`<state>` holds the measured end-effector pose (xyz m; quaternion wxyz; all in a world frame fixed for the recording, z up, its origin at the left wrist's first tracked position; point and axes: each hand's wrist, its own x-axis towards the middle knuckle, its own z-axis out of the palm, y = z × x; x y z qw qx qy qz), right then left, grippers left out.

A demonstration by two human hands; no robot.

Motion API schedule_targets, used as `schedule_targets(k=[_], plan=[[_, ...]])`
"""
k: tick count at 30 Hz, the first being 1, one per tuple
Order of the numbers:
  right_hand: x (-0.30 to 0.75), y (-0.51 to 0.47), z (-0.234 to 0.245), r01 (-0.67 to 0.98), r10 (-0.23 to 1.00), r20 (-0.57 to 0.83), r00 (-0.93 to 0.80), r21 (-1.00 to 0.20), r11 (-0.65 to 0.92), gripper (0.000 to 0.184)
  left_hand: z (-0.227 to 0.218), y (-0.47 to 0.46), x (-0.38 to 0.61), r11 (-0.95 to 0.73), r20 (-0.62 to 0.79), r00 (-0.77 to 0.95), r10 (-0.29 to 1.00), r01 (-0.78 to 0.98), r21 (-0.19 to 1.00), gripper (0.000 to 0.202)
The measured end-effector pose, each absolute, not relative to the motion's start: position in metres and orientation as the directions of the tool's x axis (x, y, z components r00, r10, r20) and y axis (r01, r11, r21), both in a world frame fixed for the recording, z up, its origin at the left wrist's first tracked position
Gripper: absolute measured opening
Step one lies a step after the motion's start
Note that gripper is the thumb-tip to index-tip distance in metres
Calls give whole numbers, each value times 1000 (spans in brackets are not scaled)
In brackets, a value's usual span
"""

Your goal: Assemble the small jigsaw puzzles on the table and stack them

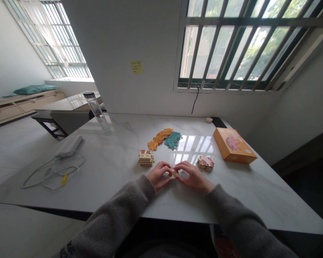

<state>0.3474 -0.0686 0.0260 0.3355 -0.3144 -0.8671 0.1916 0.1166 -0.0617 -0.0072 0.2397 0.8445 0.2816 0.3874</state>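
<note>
Mostly, the fingers are hiding the piece (173, 175) — its print is proving hard to make out, and whether it is one part or two I cannot tell. The left hand (160, 175) and right hand (193, 177) are facing each other low over the counter (118, 186), fingers curling inward and pinching the piece between them; the sleeves are running off the bottom edge. Two stacks (146, 158) are flanking the hands; two piles — one orange (162, 136), one teal (173, 140) — are lying beyond, pieces overlapping too much to count.
</note>
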Motion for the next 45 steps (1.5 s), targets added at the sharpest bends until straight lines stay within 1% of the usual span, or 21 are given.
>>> schedule_targets(k=[2, 5, 7, 9, 10, 12, 13, 15, 17, 19, 20, 21, 23, 28, 34, 36, 37, 40, 41, 43, 45], plan=[[346, -69, 25, 386, 660, 461, -593, -557, 736, 26, -5, -62, 116, -718, 522, 525, 672, 292, 632, 11], [346, -68, 23, 370, 657, 468, -591, -567, 736, 20, 0, -65, 115, -721, 528, 520, 671, 294, 628, 12], [346, -66, 21, 375, 665, 485, -568, -567, 734, 18, 6, -69, 113, -744, 561, 498, 662, 341, 575, 24], [345, -64, 22, 385, 675, 506, -537, -564, 730, 20, 14, -75, 108, -774, 626, 458, 631, 417, 476, 38], [344, -63, 23, 390, 678, 514, -526, -562, 729, 21, 19, -77, 103, -783, 666, 429, 610, 454, 424, 41], [340, -60, 26, 388, 675, 531, -512, -558, 733, 23, 28, -79, 90, -777, 743, 340, 577, 509, 371, 35], [336, -58, 28, 379, 668, 542, -510, -555, 740, 23, 31, -77, 81, -757, 772, 270, 575, 533, 378, 30], [325, -53, 31, 349, 646, 570, -508, -550, 759, 23, 33, -66, 62, -677, 789, 79, 609, 571, 465, 22], [311, -45, 33, 314, 622, 596, -507, -545, 778, 23, 29, -49, 41, -571, 734, -132, 666, 543, 616, 22], [293, -35, 33, 294, 606, 617, -503, -537, 791, 22, 21, -30, 25, -442, 565, -328, 757, 380, 813, 30], [284, -29, 33, 293, 600, 627, -497, -529, 796, 22, 16, -21, 20, -373, 448, -376, 811, 258, 891, 34], [275, -23, 34, 296, 595, 637, -490, -521, 801, 21, 11, -14, 16, -312, 351, -377, 857, 163, 936, 38], [259, -11, 35, 306, 590, 656, -471, -505, 807, 19, 2, -5, 15, -256, 250, -350, 903, 29, 966, 45], [234, 6, 33, 330, 592, 643, -487, -492, 806, 16, -13, -2, 32, -210, 169, -239, 956, -157, 965, 55], [231, 1, 28, 345, 606, 595, -528, -502, 793, 13, -16, 2, 45, -144, 82, -208, 975, -306, 941, 56], [229, -1, 26, 352, 657, 579, -483, -559, 751, 15, -14, 2, 48, -133, 62, -221, 973, -324, 937, 54], [227, -2, 25, 352, 702, 559, -440, -612, 708, 18, -12, 3, 49, -129, 54, -228, 972, -329, 935, 53], [218, 2, 17, 289, 862, 437, -258, -816, 501, 31, -9, 4, 55, -117, 38, -239, 970, -324, 939, 52], [214, 4, 14, 258, 896, 391, -211, -862, 437, 34, -9, 5, 56, -114, 38, -237, 971, -316, 942, 51], [206, 9, 6, 222, 927, 335, -168, -903, 367, 36, -9, 7, 59, -121, 52, -240, 969, -283, 951, 52], [197, 13, 0, 227, 929, 328, -173, -904, 362, 36, -10, 9, 60, -147, 85, -256, 963, -230, 962, 53]])
